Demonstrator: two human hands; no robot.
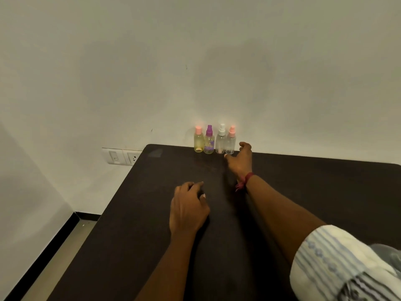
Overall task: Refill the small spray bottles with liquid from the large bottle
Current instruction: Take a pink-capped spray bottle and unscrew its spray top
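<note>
Just above frame centre, four small spray bottles [209,142] stand close together at the table's [303,192] far edge. The right hand [240,158], fingers loosely curled and empty, hovers just beside the rightmost bottle [230,142]; a careless grab could topple its neighbours. The left hand [187,208] rests slack on the table, holding nothing. No large bottle shows.

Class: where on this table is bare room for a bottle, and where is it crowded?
Bare: table left of the left hand; far stretch right of the right hand. Crowded: far edge, by the four small bottles.
</note>
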